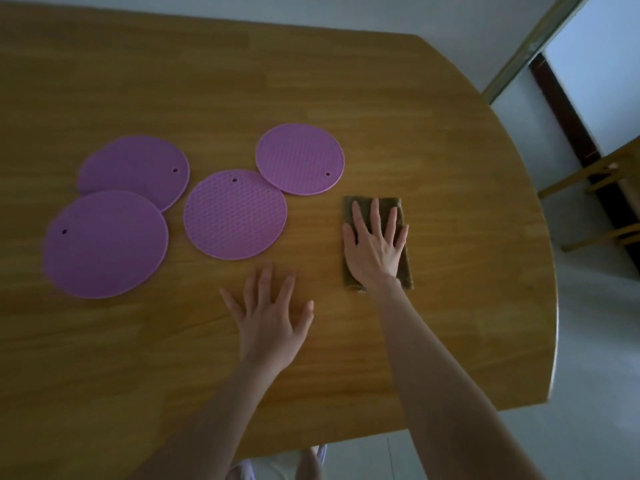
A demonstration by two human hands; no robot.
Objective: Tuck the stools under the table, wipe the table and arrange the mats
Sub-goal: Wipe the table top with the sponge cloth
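The right grip lies flat with its fingers spread, pressing a folded brown cloth onto the bench, toward its 3 o'clock side. The left grip, at 8 o'clock from it, is also spread, palm down over bare wood and holding nothing. Four round purple mats lie from 11 to 9 o'clock of the cloth. The nearest mat touches a second mat. Farther out, a front mat overlaps a back mat.

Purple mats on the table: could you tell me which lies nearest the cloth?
The rightmost mat, hole at its lower right, just beyond the brown cloth under the right hand.
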